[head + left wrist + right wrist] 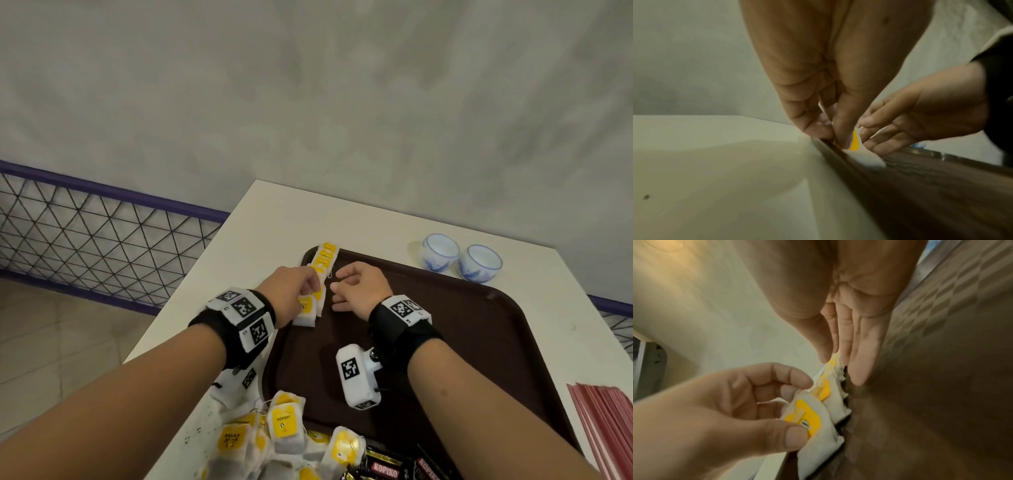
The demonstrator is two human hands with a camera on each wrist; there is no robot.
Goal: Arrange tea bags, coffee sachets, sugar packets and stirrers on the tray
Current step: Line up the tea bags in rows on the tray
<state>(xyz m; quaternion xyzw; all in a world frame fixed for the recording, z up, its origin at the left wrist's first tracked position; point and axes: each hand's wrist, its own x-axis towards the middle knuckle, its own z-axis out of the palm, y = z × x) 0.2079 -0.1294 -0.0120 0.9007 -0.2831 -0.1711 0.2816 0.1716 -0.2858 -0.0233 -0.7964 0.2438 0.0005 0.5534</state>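
Tea bags (320,270) laid in an overlapping row along the far-left edge of the tray (479,342), running from the far corner toward the near side. Nearest bag of the row (813,423) pinched between thumb and curled fingers of the left hand (291,291), its near end resting on the tray by the rim. Right hand (359,287) just beside the row on its right, holding nothing, fingers straight and loosely together, tips against or almost against the side of the bags; cannot tell which.

Likely slips from here: row toppling like dominoes if the pinched bag gets pushed in too hard, since each bag leans on the next; a bag sliding over the low rim onto the table (308,212), being so close to the edge; strings and tags snagging on a finger and dragging a neighbour out of line.

Bags soft, white, pillow-like paper with crimped edges and square yellow tags. Tray dark brown, rounded corners, raised rim, fine woven-looking texture on its floor. Table smooth and off-white.

Farther out: loose heap of more tea bags (274,435) at the near-left, partly off the tray; glossy black coffee sachets (387,469) at the near edge; red stack (606,428) on the right, contents unclear; two small blue-and-white cups (459,257) beyond the far rim.
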